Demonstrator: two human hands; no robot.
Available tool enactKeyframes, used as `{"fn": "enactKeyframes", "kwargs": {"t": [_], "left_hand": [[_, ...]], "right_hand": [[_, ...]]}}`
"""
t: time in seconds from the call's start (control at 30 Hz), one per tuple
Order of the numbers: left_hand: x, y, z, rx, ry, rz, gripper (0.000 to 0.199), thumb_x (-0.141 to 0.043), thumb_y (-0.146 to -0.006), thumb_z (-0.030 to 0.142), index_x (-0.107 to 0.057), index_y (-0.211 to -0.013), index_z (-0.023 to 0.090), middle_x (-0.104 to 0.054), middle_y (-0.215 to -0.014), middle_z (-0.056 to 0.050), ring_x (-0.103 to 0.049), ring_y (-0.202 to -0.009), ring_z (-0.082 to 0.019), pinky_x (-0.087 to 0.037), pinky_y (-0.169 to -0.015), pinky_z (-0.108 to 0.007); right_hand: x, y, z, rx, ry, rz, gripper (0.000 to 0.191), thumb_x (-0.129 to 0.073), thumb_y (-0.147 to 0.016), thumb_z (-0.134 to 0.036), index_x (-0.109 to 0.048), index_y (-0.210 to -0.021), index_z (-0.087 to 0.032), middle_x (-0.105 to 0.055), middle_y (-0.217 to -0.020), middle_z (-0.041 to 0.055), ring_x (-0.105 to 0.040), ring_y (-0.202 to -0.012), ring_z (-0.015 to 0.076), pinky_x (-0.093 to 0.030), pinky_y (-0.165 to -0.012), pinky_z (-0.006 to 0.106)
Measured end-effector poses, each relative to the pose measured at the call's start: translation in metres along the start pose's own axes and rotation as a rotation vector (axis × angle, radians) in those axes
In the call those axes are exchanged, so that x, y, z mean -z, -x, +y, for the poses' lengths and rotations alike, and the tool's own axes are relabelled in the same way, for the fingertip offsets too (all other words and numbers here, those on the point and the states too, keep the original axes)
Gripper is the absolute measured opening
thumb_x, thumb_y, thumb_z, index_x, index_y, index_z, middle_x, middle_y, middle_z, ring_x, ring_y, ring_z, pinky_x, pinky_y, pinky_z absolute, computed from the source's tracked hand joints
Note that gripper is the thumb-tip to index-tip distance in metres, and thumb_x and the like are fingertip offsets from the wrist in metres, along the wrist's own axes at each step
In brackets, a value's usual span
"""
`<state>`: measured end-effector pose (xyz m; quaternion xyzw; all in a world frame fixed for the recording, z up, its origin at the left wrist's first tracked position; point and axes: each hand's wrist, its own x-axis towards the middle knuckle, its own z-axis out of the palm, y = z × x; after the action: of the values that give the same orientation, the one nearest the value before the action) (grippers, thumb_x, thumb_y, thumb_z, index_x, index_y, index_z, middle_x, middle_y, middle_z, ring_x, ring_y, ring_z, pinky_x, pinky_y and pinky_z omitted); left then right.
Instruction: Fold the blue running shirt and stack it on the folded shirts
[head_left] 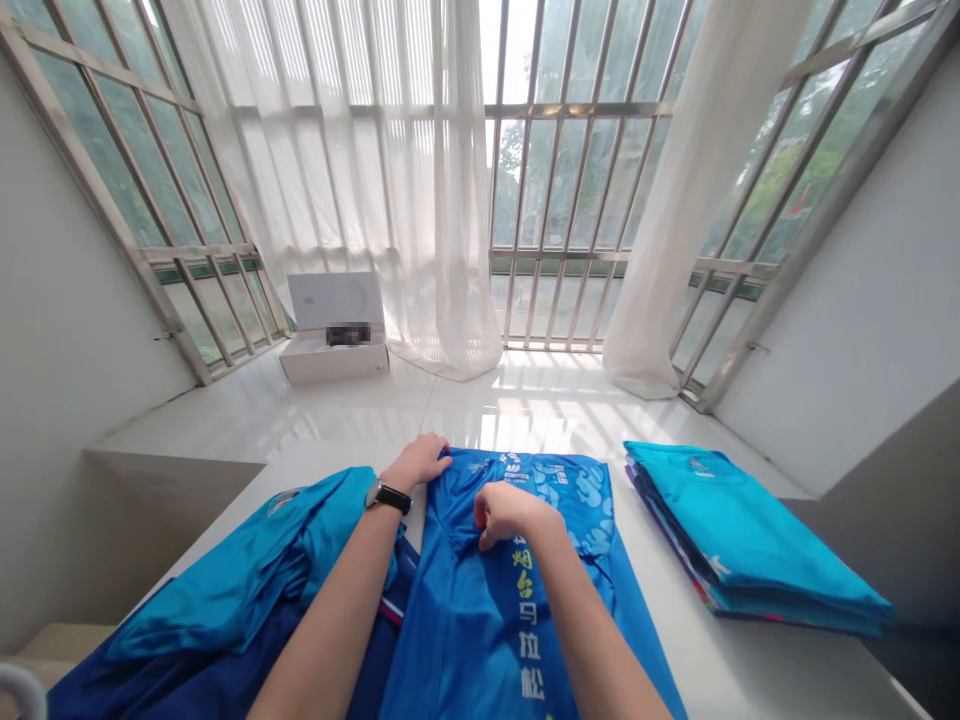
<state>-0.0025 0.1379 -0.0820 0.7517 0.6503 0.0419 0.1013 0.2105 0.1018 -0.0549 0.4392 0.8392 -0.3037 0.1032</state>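
A blue printed shirt lies in front of me, its upper part folded over, with white and yellow lettering down its front. My left hand, with a dark band at the wrist, is closed on the shirt's far left corner. My right hand has its fingers curled and pinched at the fabric near the middle of the folded part; the fingertips are partly hidden. To the left is a loose heap with a turquoise shirt over dark blue clothing, partly behind my left forearm.
A stack of folded clothes with a turquoise shirt on top lies on the right of the white table. On the sill behind stands an open white box with something dark in it. Sheer curtains hang before barred windows.
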Motion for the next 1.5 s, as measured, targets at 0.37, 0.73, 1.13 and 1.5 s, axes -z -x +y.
{"fn": "enactKeyframes", "kwargs": {"t": [0.37, 0.73, 1.13, 1.5], "left_hand": [[0.008, 0.002, -0.007, 0.001, 0.033, 0.025, 0.02, -0.057, -0.092, 0.024, -0.073, -0.103, 0.021, -0.074, -0.108, -0.006, -0.066, -0.103, -0.021, -0.05, -0.083, -0.026], [-0.004, -0.003, -0.011, 0.116, 0.016, 0.104, 0.024, -0.048, -0.099, 0.028, -0.071, -0.103, 0.022, -0.072, -0.108, -0.009, -0.065, -0.104, -0.023, -0.05, -0.082, -0.028], [-0.007, 0.0, -0.01, 0.148, -0.009, 0.123, 0.023, -0.047, -0.1, 0.028, -0.069, -0.105, 0.022, -0.072, -0.107, -0.009, -0.063, -0.106, -0.024, -0.049, -0.085, -0.031], [-0.01, -0.001, -0.011, 0.16, -0.044, 0.135, 0.022, -0.05, -0.099, 0.033, -0.069, -0.103, 0.021, -0.071, -0.111, -0.009, -0.06, -0.109, -0.025, -0.048, -0.089, -0.032]], "right_hand": [[0.012, 0.019, -0.024, -0.13, 0.067, 0.032, 0.023, -0.071, -0.066, -0.009, -0.078, -0.085, -0.021, -0.076, -0.084, 0.0057, -0.072, -0.073, 0.0208, -0.047, -0.055, 0.023], [0.004, 0.02, -0.037, -0.181, 0.117, 0.015, 0.027, -0.071, -0.064, -0.007, -0.077, -0.086, -0.022, -0.076, -0.093, 0.0067, -0.073, -0.084, 0.0248, -0.049, -0.06, 0.024], [0.002, 0.015, -0.03, -0.124, 0.038, 0.006, 0.024, -0.076, -0.068, -0.016, -0.076, -0.091, -0.022, -0.076, -0.093, 0.0035, -0.07, -0.078, 0.0194, -0.043, -0.053, 0.021], [-0.002, 0.008, -0.014, -0.069, -0.113, -0.015, 0.009, -0.072, -0.077, -0.027, -0.075, -0.081, -0.019, -0.075, -0.078, 0.0031, -0.069, -0.071, 0.0157, -0.045, -0.055, 0.019]]}}
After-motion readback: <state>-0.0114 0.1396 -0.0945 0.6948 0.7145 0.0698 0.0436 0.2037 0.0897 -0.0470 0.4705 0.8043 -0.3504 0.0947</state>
